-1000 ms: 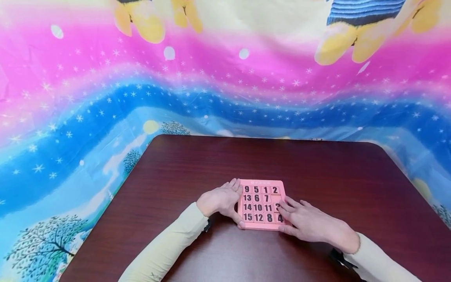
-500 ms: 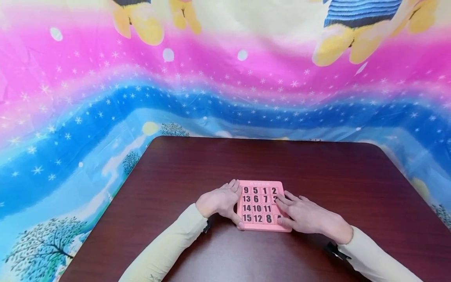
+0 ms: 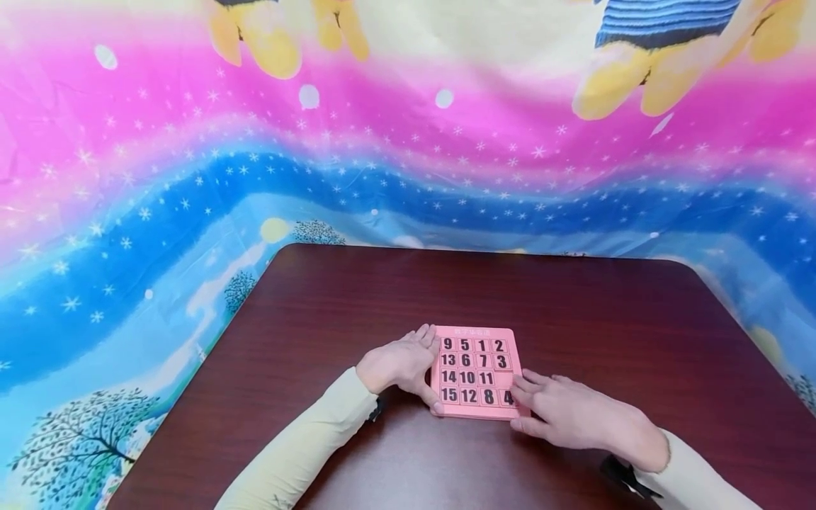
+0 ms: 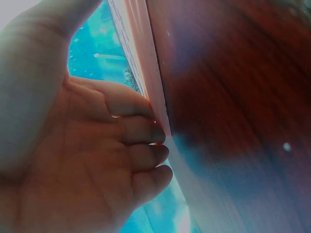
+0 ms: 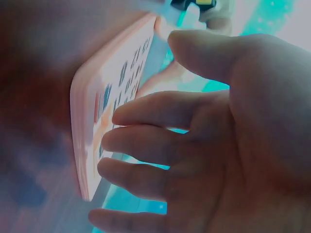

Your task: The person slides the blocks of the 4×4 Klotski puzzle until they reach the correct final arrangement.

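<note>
A pink number sliding puzzle (image 3: 474,407) lies flat on the table. Its top row reads 9, 5, 1, 2, and the gap is in the third row at the right, under tile 3 (image 3: 502,362). My left hand (image 3: 401,361) rests along the puzzle's left side, fingers at the far corner and thumb at the near one. In the left wrist view its extended fingertips meet the puzzle's edge (image 4: 148,63). My right hand (image 3: 574,414) is at the lower right side, fingers extended, partly covering tile 4 (image 3: 508,397). The right wrist view shows its fingers spread over the puzzle's face.
The dark wooden table (image 3: 357,290) extends around the puzzle on all sides. Behind it hangs a colourful printed cloth (image 3: 408,142) with snowflakes and trees. Light sleeves cover both forearms, and a dark band shows at each wrist.
Tile 3 has slid up from the third row into the second, so the gap is now below it. My right hand has drawn back to the right and nearer. The left hand stays put.
</note>
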`<state>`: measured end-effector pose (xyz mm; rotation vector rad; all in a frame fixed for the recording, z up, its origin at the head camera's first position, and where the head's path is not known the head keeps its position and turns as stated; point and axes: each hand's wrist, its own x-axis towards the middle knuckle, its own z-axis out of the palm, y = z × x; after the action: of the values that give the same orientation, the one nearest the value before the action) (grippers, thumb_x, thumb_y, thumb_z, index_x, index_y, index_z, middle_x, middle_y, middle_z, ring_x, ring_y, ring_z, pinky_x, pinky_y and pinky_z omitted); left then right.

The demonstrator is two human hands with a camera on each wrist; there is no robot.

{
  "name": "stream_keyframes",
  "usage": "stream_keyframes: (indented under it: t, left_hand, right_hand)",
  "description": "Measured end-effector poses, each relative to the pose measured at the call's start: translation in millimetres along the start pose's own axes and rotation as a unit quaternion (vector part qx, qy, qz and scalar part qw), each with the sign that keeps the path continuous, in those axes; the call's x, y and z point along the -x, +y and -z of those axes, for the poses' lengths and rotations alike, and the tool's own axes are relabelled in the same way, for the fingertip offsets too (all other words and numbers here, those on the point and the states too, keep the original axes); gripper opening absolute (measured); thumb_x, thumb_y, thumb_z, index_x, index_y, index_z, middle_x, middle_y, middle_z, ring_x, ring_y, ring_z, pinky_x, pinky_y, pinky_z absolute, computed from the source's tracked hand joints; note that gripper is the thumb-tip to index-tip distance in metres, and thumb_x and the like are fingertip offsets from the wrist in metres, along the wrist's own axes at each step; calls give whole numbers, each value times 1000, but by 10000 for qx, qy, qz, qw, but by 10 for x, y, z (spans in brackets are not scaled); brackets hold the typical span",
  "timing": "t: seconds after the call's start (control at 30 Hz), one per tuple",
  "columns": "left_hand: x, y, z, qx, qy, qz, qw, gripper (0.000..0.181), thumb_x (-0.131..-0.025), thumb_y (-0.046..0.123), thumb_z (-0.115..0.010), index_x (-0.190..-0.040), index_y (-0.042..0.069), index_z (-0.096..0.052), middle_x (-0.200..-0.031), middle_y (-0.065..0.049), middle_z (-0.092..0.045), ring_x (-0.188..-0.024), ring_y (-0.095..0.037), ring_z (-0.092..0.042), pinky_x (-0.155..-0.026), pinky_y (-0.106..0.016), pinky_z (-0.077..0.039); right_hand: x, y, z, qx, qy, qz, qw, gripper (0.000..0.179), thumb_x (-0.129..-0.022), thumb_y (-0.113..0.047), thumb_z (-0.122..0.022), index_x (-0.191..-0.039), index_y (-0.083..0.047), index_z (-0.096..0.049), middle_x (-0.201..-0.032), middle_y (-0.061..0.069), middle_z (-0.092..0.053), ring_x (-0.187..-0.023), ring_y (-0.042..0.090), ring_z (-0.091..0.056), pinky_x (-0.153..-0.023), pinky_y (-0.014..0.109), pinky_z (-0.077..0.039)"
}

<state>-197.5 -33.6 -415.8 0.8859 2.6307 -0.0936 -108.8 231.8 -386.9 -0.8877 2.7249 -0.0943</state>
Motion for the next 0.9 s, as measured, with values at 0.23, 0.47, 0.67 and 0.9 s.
stream_keyframes:
  t: [0.23, 0.47, 0.67, 0.9]
  left_hand:
    - [-14, 8, 11, -72, 31, -33, 10000, 126, -66, 76, -72, -156, 3, -22, -164, -17, -13, -154, -26, -12, -127, -34, -16]
    - [-22, 1, 4, -84, 6, -16, 10000, 127, -65, 76, -72, -156, 3, -21, -164, -17, -12, -154, -26, -10, -127, -34, -15]
    - [-23, 6, 4, -106, 31, -33, 9999, 127, -65, 76, -73, -156, 3, -22, -164, -17, -13, -154, -27, -11, -127, -34, -16]
    - [-11, 8, -6, -86, 22, -16, 10000, 127, -65, 76, -73, -156, 3, -21, -165, -16, -13, -154, -26, -11, -127, -34, -15]
  right_hand:
    - [51, -120, -81, 380, 195, 377, 9984, 55, -94, -49, -57, -130, -8, -63, -137, 15, -60, -132, 37, -52, -100, 57, -49]
    - [39, -80, -118, 461, 335, 499, 9971, 58, -93, -53, -57, -130, -9, -63, -138, 15, -60, -132, 39, -51, -97, 60, -49]
    - [-15, -49, -134, 386, 342, 270, 9983, 62, -92, -50, -60, -133, -4, -60, -141, 17, -56, -136, 40, -47, -101, 62, -46]
    - [-135, -58, -93, 239, 250, -90, 9994, 64, -92, -48, -62, -137, -4, -57, -146, 16, -52, -140, 39, -42, -106, 63, -42]
